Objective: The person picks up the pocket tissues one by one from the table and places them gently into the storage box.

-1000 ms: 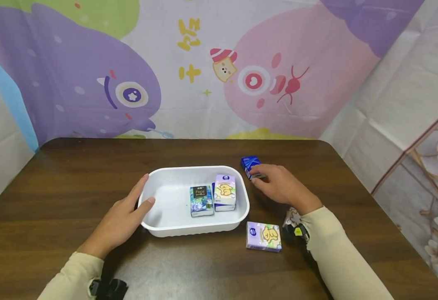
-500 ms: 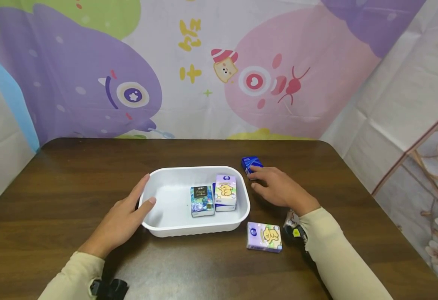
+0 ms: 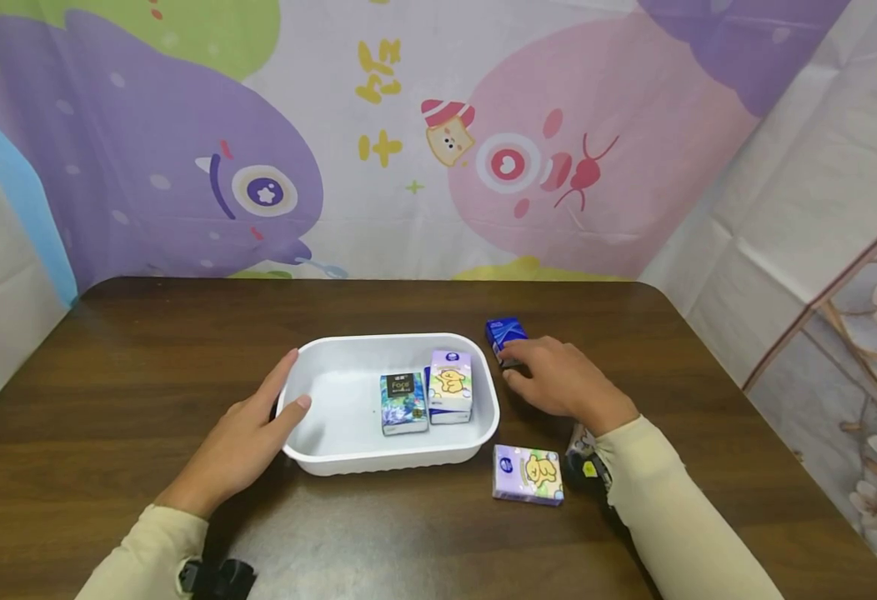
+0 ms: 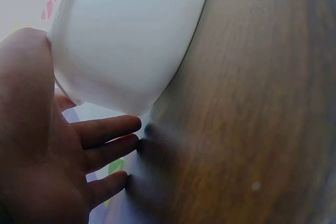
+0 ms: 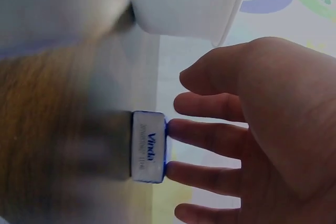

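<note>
A white plastic basin [image 3: 333, 462] stands mid-table, holding a blue-green tissue pack [image 3: 404, 404] and a purple-and-white pack with a yellow cartoon [image 3: 450, 382]; the latter overlaps another pack beneath. My left hand [image 3: 239, 446] rests at the basin's left end, thumb over the rim and the other fingers fairly straight along its outside. Beyond the basin's right corner lies a blue Vinda tissue pack [image 3: 504, 332], whose white end [image 5: 149, 148] shows in the right wrist view. Extended fingertips of my right hand [image 3: 562, 377] touch its upper face; the thumb stays apart from it.
Another purple cartoon tissue pack [image 3: 528, 475] lies on the brown table [image 3: 378, 533] in front of the basin's right end. Partly hidden by the right wrist is a further pack [image 3: 579, 440]. A cartoon-printed cloth [image 3: 378, 217] hangs behind the table.
The blue pack has shifted slightly toward me and to the right, under the right fingertips. The right hand has moved slightly with it. The left hand keeps its place at the basin.
</note>
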Demonstrator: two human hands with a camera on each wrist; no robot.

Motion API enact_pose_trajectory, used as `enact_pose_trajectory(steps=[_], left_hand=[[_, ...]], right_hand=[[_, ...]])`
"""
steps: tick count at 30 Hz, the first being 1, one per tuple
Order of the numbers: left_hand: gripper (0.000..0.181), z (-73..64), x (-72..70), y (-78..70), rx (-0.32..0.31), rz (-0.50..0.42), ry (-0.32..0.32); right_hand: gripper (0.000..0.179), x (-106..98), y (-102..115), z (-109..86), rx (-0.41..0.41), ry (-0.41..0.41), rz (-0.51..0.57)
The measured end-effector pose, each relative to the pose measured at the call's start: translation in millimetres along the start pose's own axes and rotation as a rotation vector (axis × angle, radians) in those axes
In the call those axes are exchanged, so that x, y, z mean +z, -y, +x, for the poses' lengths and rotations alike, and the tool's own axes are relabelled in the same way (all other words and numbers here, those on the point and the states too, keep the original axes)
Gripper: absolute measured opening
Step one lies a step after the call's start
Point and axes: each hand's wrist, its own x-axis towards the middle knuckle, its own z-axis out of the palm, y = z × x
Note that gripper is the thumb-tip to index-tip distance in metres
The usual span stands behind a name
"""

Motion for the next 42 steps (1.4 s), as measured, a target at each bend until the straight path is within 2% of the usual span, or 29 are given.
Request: enact_pose_trajectory(steps=[11,19,27,38,42], left_hand=[[0.070,-0.3,0.0,-0.1,-0.003,-0.010,0.001],[0.071,0.1,-0.2,-0.2,-0.005,-0.008,0.005],[0.070,-0.5,-0.1,-0.8,-0.002,-0.006,0.000],[0.070,-1.1,0.2,-0.1,0.004,-0.006,-0.002],[0.070,-1.1,0.1,-0.4,0.002,-0.003,0.000]], right_hand=[[0.034,-6.9,11.8,-4.0,-0.011,-0.026,-0.109],[0.031,-6.5,12.1,-2.7,-0.026,-0.095,-0.093],[0.035,-2.1,7.6,-3.4,0.040,-0.036,-0.059],[0.044,7.4,3.6,-0.2,0.024,-0.017,-0.063],[0.042,9.0,3.0,-0.1,-0.002,-0.040,-0.077]])
